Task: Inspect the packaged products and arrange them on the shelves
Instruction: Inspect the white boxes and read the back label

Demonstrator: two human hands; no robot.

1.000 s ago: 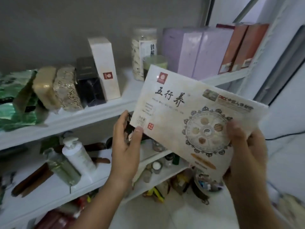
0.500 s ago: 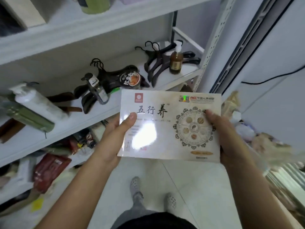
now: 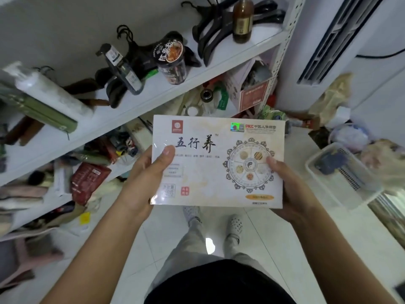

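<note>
Flat cream product box held face-up above the tiled floor, beside the white shelves. Left hand grasps its left edge, thumb on top; right hand grasps its right edge likewise.

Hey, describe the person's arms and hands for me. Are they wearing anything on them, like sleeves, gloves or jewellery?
Both are bare. The left forearm and right forearm show no sleeve up to the frame's edge. The left hand and right hand have no gloves, and no ring, watch or bracelet shows on the parts in view.
</note>
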